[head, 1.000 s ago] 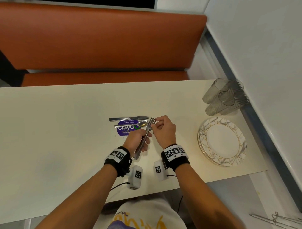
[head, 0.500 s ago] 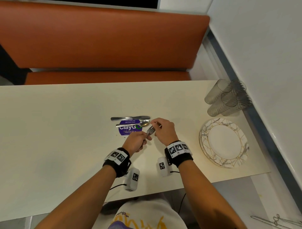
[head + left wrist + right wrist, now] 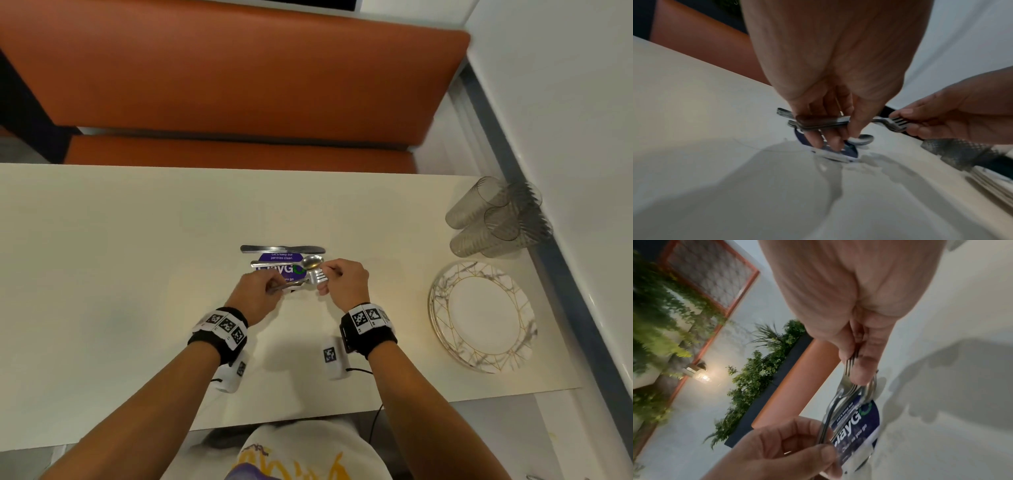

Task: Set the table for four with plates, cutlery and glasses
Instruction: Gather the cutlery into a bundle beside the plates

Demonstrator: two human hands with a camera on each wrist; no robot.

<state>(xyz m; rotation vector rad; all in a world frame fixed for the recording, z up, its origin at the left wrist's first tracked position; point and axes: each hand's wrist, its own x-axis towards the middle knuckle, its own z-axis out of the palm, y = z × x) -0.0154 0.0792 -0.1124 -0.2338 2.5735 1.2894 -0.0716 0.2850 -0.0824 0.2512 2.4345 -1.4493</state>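
Observation:
A bundle of steel forks (image 3: 313, 277) (image 3: 892, 124) (image 3: 846, 386) lies level just above the cream table (image 3: 102, 274). My left hand (image 3: 260, 291) (image 3: 830, 123) grips the handles. My right hand (image 3: 337, 277) (image 3: 859, 363) pinches the tines. Just behind the forks, a spoon (image 3: 310, 262) (image 3: 862, 139) and a knife (image 3: 282, 249) lie on the table, over a purple sticker (image 3: 279, 270) (image 3: 857, 425). A stack of marbled plates (image 3: 479, 315) and several ribbed glasses (image 3: 493, 219) lying on their sides are at the right end.
An orange bench (image 3: 222, 78) runs along the table's far side. A white wall (image 3: 565, 137) closes off the right side, close to the glasses and plates. The table's near edge is at my body.
The forks have turned from pointing away from me to lying sideways and have dropped lower, close over the sticker. Both hands have kept their hold.

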